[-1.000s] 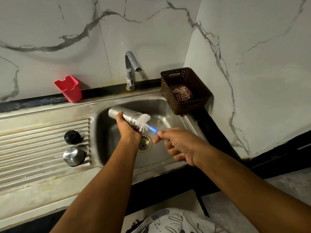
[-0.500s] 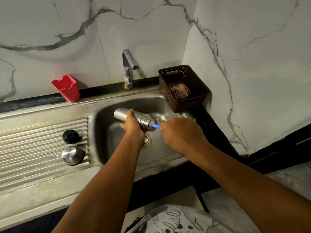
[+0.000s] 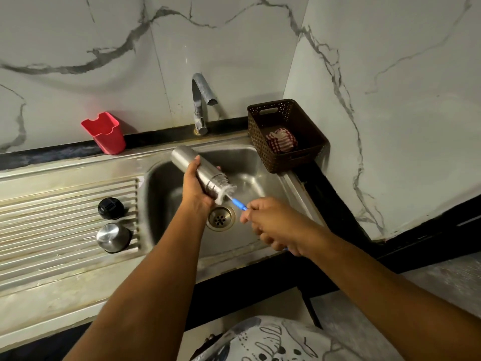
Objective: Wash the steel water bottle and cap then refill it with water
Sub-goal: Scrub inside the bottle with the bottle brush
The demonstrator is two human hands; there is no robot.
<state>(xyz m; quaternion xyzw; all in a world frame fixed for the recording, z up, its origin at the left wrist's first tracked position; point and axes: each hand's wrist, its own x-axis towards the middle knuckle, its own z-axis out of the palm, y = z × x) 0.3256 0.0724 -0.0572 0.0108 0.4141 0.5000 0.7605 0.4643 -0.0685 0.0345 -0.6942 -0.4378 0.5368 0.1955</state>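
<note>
- The bottle (image 3: 191,165) is gripped by the left hand (image 3: 194,188), with its mouth tilted down over the sink (image 3: 250,162), likely for draining.
- The brush (image 3: 226,190) is clasped in the curled right hand (image 3: 273,222), bristles at the bottle's mouth.
- The steel cap (image 3: 113,237) is parked left of both hands.

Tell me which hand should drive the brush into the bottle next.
Right. The right hand grips the brush by its blue handle, bristles at the bottle mouth; the left hand holds the bottle tilted over the sink.

brush (image 3: 226,192) bristles drawn out of bottle (image 3: 194,168)
</note>
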